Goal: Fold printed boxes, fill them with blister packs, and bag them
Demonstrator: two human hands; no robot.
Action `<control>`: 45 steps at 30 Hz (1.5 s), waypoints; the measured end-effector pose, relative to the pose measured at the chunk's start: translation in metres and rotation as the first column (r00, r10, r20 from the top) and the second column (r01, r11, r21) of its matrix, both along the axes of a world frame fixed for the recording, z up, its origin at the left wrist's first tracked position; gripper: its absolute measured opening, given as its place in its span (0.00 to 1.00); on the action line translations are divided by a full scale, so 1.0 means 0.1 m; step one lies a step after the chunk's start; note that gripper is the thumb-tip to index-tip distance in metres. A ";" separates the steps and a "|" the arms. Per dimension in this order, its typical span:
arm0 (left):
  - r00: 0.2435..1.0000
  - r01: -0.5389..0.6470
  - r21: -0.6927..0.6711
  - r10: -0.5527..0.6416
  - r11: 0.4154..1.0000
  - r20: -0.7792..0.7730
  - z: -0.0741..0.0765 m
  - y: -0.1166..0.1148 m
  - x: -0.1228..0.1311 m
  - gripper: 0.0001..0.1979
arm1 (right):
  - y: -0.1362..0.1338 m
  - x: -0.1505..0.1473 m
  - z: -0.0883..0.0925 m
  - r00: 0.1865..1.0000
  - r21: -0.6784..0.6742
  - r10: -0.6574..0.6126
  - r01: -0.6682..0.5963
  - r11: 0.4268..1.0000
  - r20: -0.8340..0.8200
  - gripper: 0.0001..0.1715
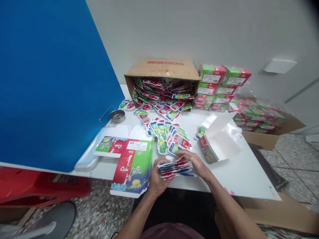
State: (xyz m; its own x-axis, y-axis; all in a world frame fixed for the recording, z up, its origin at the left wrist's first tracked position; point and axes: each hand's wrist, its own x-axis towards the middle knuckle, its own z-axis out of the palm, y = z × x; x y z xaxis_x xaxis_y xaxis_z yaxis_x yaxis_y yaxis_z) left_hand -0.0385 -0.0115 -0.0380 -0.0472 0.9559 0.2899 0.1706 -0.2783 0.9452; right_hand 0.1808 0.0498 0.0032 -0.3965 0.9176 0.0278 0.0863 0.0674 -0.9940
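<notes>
My left hand point(158, 177) and my right hand point(193, 162) together grip a fanned stack of red, blue and white printed foil packets point(175, 168) above the white table point(239, 176). Just left of my left hand lies a flat, unfolded Cola and Sprite carton blank point(132, 167). Loose packets point(166, 136) spread in a heap beyond my fingers. To the right of my right hand sits a partly folded white-and-green paper box point(208, 149). More packets spill from a tipped cardboard carton point(161, 74).
Stacked green-and-red boxes point(211, 88) stand at the table's back right, and plastic-wrapped bundles point(259, 116) sit in a carton beyond its right edge. A blue panel point(54, 83) blocks the left side. A small metal dish point(117, 116) sits beside it.
</notes>
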 end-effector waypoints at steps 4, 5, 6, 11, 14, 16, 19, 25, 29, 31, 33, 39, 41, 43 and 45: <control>0.994 0.063 -0.103 -0.053 0.993 0.097 0.00 -0.05 0.02 0.20 | 0.22 0.02 -0.03 0.967 0.073 -0.240 0.234 0.969 0.089 0.27; 0.992 0.080 -0.095 -0.069 0.992 0.109 0.00 -0.06 0.02 0.21 | 0.28 0.01 -0.04 0.960 0.109 -0.222 0.205 0.973 0.172 0.31; 0.992 0.080 -0.074 -0.072 0.994 0.106 0.01 -0.07 0.01 0.21 | 0.34 0.00 -0.05 0.942 0.157 -0.186 0.146 0.977 0.281 0.37; 0.993 0.102 -0.102 -0.096 0.989 0.063 0.04 -0.16 -0.08 0.22 | 0.45 -0.12 -0.06 0.695 0.339 -0.160 -0.128 0.932 0.701 0.52; 0.985 0.146 -0.183 -0.125 0.972 0.123 0.04 -0.19 -0.09 0.26 | 0.41 -0.11 -0.07 0.654 0.375 -0.175 -0.179 0.910 0.736 0.42; 0.980 0.141 -0.210 -0.106 0.968 0.167 0.04 -0.19 -0.08 0.33 | 0.38 -0.04 -0.06 0.699 0.376 -0.144 -0.190 0.907 0.701 0.31; 0.968 0.170 -0.253 -0.113 0.952 0.224 0.06 -0.15 -0.05 0.39 | 0.30 0.09 -0.01 0.864 0.301 -0.071 -0.096 0.949 0.498 0.22; 0.975 0.091 -0.168 -0.053 0.982 0.216 0.11 -0.08 0.00 0.55 | 0.05 0.06 0.11 0.983 -0.061 0.180 -0.178 0.982 0.035 0.21; 0.973 0.173 -0.181 -0.139 0.968 0.187 0.08 -0.10 -0.02 0.34 | 0.04 0.00 0.05 0.977 -0.101 0.212 -0.214 0.972 -0.030 0.24; 0.968 0.205 -0.195 -0.169 0.959 0.184 0.08 -0.12 -0.03 0.26 | 0.14 0.00 0.00 0.994 -0.054 0.071 -0.076 0.996 -0.083 0.30; 0.970 0.198 -0.210 -0.161 0.957 0.180 0.10 -0.12 -0.03 0.25 | 0.29 -0.03 -0.05 0.995 0.029 -0.094 0.095 0.995 -0.028 0.34; 0.963 0.195 -0.257 -0.135 0.946 0.231 0.14 -0.11 -0.01 0.31 | 0.61 -0.22 -0.10 0.709 0.391 -0.201 -0.113 0.913 0.676 0.40; 0.959 0.210 -0.273 -0.144 0.939 0.243 0.15 -0.12 -0.01 0.32 | 0.58 -0.19 -0.10 0.693 0.382 -0.182 -0.145 0.913 0.697 0.28; 0.955 0.221 -0.276 -0.151 0.935 0.254 0.15 -0.13 0.00 0.33 | 0.50 -0.10 -0.09 0.788 0.347 -0.142 -0.095 0.933 0.599 0.23; 0.950 0.207 -0.259 -0.130 0.943 0.284 0.17 -0.12 0.01 0.37 | 0.39 0.00 -0.05 0.920 0.250 -0.089 -0.009 0.968 0.381 0.22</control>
